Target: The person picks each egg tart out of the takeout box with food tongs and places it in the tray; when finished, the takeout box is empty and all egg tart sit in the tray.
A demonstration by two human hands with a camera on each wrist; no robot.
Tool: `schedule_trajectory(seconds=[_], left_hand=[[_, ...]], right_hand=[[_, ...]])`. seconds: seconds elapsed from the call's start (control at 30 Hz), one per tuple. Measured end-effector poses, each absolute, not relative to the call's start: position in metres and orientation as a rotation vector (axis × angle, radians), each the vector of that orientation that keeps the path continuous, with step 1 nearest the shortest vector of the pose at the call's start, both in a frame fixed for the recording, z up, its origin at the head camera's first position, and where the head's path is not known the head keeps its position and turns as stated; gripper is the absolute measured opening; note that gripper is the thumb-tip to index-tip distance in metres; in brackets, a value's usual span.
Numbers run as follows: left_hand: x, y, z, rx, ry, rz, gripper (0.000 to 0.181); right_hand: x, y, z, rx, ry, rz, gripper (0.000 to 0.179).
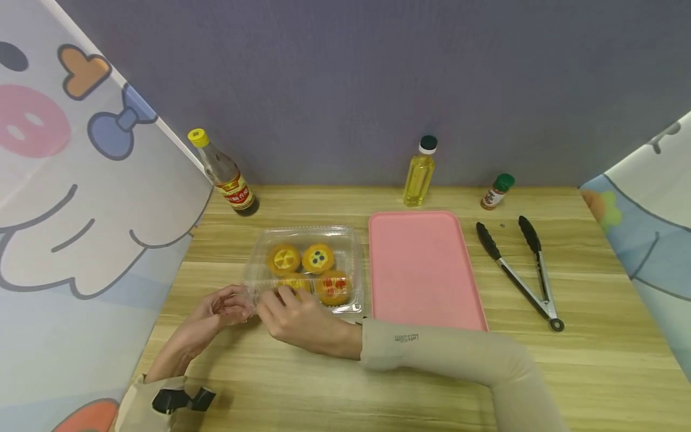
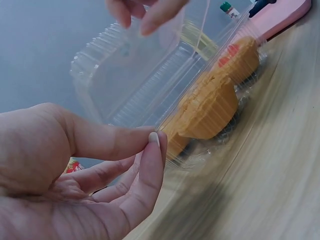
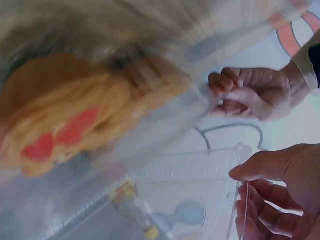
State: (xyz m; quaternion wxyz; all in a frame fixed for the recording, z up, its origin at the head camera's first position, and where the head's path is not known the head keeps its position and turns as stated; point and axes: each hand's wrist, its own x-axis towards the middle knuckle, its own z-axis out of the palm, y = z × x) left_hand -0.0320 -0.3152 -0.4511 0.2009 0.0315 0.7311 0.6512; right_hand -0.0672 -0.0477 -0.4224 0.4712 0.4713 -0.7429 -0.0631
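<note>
1. Pinching the container (image 1: 353, 252) corner: left hand (image 1: 212, 320). Pinching the raised lid (image 2: 100, 75): right hand (image 1: 299, 318).
2. Container location: left of the pink tray (image 1: 421, 270).
3. If the left pinch slips, tarts (image 1: 317, 258) could topple.

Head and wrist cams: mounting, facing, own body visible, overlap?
Head: worn on the head, facing forward and down at the clear container; left hand, right hand and sleeves show.
Left wrist: on that wrist, facing across the clear container toward the pink tray; both hands show.
Right wrist: on that wrist, facing left past the red-topped pastry; both hands show.
Wrist views share that pastry.
</note>
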Motion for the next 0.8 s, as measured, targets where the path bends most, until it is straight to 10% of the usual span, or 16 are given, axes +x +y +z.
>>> schedule_trajectory(seconds=[0.8], left_hand=[[-0.035, -0.32, -0.45, 0.099, 2.111, 1.775, 0.049]], right_hand=[[-0.102, 0.009, -0.362, 0.924, -2.069, 0.101, 0.018]])
